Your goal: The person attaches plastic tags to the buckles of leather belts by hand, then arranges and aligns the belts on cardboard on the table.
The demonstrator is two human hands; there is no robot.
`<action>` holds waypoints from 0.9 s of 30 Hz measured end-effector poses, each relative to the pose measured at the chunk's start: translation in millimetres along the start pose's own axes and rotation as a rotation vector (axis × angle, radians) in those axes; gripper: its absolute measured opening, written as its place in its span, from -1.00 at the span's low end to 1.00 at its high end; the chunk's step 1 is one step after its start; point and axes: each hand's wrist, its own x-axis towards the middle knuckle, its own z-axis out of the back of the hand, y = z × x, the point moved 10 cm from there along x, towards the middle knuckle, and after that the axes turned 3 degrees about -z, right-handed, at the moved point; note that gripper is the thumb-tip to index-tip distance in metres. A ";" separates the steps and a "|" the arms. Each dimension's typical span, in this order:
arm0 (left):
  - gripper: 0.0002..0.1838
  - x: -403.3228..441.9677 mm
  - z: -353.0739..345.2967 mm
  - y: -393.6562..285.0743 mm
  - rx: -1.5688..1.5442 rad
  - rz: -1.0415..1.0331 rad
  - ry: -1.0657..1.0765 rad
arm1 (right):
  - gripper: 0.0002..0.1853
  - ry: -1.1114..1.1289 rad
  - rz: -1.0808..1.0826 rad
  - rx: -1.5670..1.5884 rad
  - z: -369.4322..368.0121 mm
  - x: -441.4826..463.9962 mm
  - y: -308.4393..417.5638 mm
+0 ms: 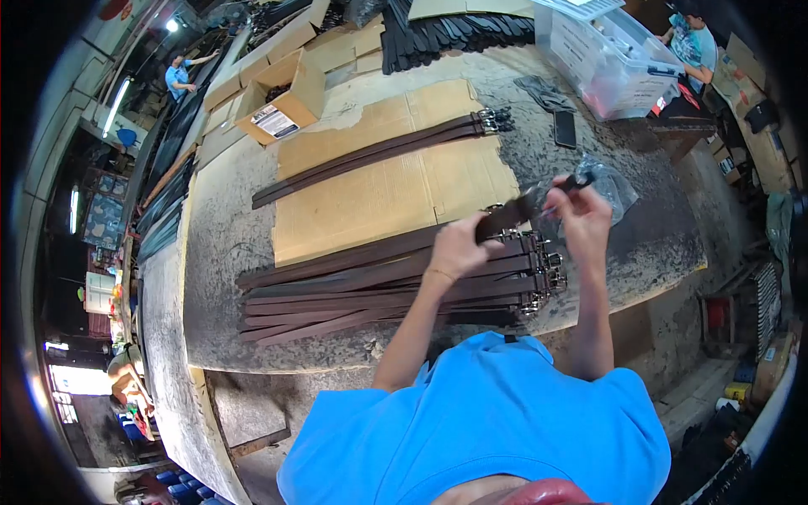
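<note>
Over the near pile of belts, my left hand (459,250) is closed on a dark brown leather belt (507,216), near its buckle end. To the right, my right hand (582,217) is raised in a pinch around a small dark piece (579,181); whether it is a tool or part of the belt cannot be made out. Beneath both hands lies the pile of brown belts (353,299), metal buckles (545,269) toward the right. A smaller group of belts (370,156) rests farther off on a cardboard sheet (353,220).
Clear plastic wrap (617,189) and a black phone (565,130) lie right of the cardboard. An open carton (295,93) stands back left, a clear plastic bin (606,63) back right. Black straps (454,34) are heaped behind. Two other people (178,77) (692,50) are farther away.
</note>
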 end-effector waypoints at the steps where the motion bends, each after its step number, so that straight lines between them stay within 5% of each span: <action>1: -0.49 -2.0 -3.5 36.7 0.093 0.089 -0.022 | -0.82 -0.057 0.011 0.016 14.3 9.7 1.5; 7: -0.74 -91.3 102.4 197.0 0.529 0.119 -0.403 | -0.78 -0.269 -0.022 0.041 104.0 54.0 -9.4; 12: -0.65 -191.5 257.8 273.8 0.939 0.425 -0.607 | -0.68 -0.275 -0.190 0.267 141.6 91.0 -83.5; 13: -0.64 -202.9 283.3 276.7 0.976 0.459 -0.602 | -0.73 -0.168 -0.097 0.069 148.3 102.5 -103.5; 14: -0.62 -210.0 303.5 287.5 0.986 0.488 -0.569 | -0.82 -0.177 -0.354 0.359 129.9 104.1 -131.1; 16: -0.65 -213.5 334.7 308.9 1.049 0.579 -0.527 | -0.88 0.026 -0.411 0.382 103.7 133.6 -208.5; 21: -0.68 -175.2 404.9 374.8 1.248 0.690 -0.414 | -0.83 -0.147 -0.753 0.383 51.5 159.6 -343.5; 22: -0.75 -162.1 412.3 389.5 1.201 0.584 -0.447 | -0.84 -0.140 -0.797 0.375 42.6 168.5 -370.1; 23: -0.77 -155.0 425.8 444.2 1.159 0.735 -0.393 | -0.83 -0.127 -0.780 0.304 36.4 178.2 -389.3; 25: -0.76 -128.2 440.2 523.2 1.141 0.648 -0.350 | -0.81 -0.180 -0.848 0.369 17.2 199.2 -421.6; 27: -0.74 -78.7 434.7 522.4 1.262 0.776 -0.229 | -0.84 -0.191 -0.811 0.425 -20.3 219.5 -408.5</action>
